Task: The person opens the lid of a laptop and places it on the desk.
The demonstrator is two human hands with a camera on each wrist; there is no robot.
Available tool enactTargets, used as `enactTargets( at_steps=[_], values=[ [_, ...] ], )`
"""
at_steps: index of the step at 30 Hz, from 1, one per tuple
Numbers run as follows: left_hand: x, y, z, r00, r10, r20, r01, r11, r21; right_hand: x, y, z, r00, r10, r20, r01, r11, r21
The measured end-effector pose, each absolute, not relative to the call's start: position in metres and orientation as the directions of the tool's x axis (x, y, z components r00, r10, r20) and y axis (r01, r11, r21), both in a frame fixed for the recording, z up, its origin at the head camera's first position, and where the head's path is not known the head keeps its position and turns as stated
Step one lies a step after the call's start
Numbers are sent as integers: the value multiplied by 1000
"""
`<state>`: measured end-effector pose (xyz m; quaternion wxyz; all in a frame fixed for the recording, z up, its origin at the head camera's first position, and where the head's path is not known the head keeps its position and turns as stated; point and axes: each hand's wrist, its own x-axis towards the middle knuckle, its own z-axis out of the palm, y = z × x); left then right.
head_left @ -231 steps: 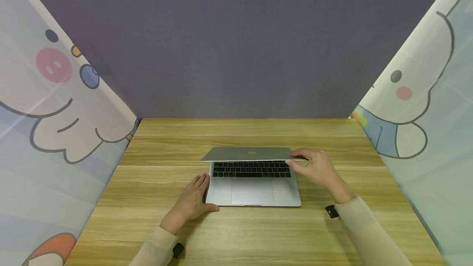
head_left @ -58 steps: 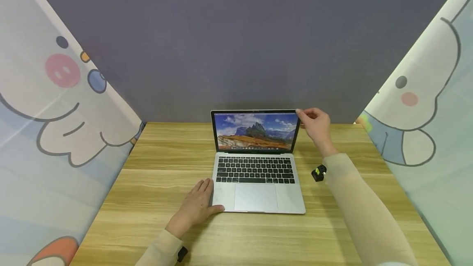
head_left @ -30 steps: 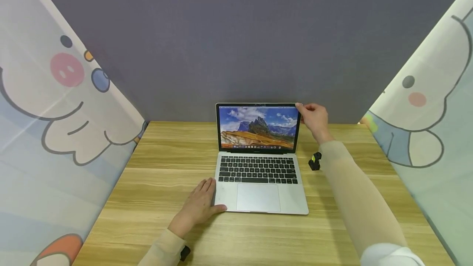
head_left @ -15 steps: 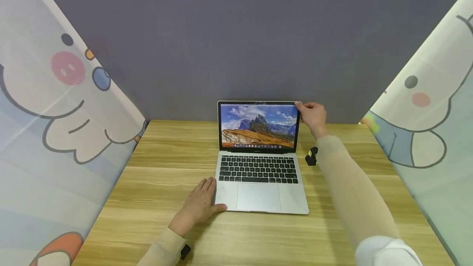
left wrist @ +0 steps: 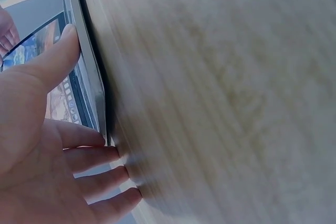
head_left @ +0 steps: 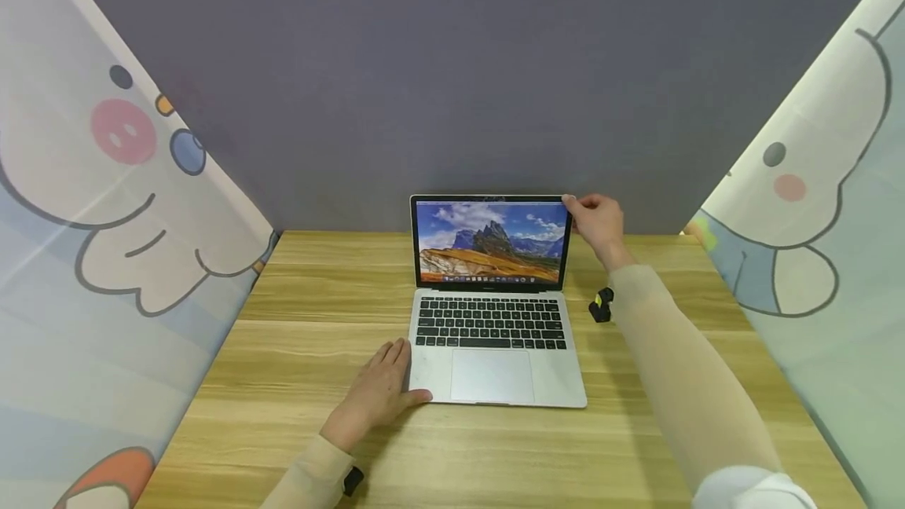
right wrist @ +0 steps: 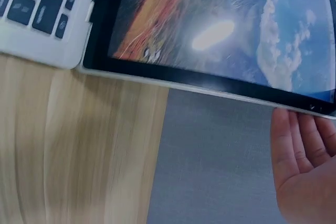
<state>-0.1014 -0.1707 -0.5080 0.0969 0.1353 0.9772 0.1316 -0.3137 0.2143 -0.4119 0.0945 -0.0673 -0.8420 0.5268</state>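
Note:
A silver laptop (head_left: 558, 383) stands unfolded on the wooden table, its screen (head_left: 491, 242) raised and lit with a mountain picture. My right hand (head_left: 599, 226) pinches the upper right corner of the screen, thumb at the front and fingers behind. The right wrist view shows those fingers (right wrist: 294, 145) straight against the screen's edge; the thumb is out of sight there. My left hand (head_left: 378, 383) rests at the base's front left corner, fingers extended along the left side and thumb along the front edge. In the left wrist view the left thumb (left wrist: 63, 59) touches the laptop's edge.
The wooden table (head_left: 297, 352) lies under the laptop, with a dark grey panel (head_left: 452, 85) behind it. Printed cartoon sheets (head_left: 120, 218) flank both sides. A black wrist device (head_left: 602, 305) hangs by the right sleeve, another (head_left: 353, 481) by the left.
The screen has gone from nearly folded down to upright, my right hand rising with it at its corner. Over the last second hardly anything moves. My left hand stays by the base throughout.

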Motion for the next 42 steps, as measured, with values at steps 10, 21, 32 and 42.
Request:
enactTargets(
  at_steps=[10,21,32,42],
  values=[
    [-104,-171,-509,-945,278,-169,227,935,273,-307,215,-418,-961,209,179,-79,414,-907],
    [-107,-169,-506,-943,274,-187,214,933,290,-304,218,-418,-960,209,188,-111,330,-937],
    [-108,-171,-502,-944,273,-183,211,932,296,-283,218,-418,-976,177,128,-87,221,-971],
    [-110,-169,-499,-949,272,-161,218,932,290,-252,216,-426,-985,89,147,-113,307,-945]
  ],
)
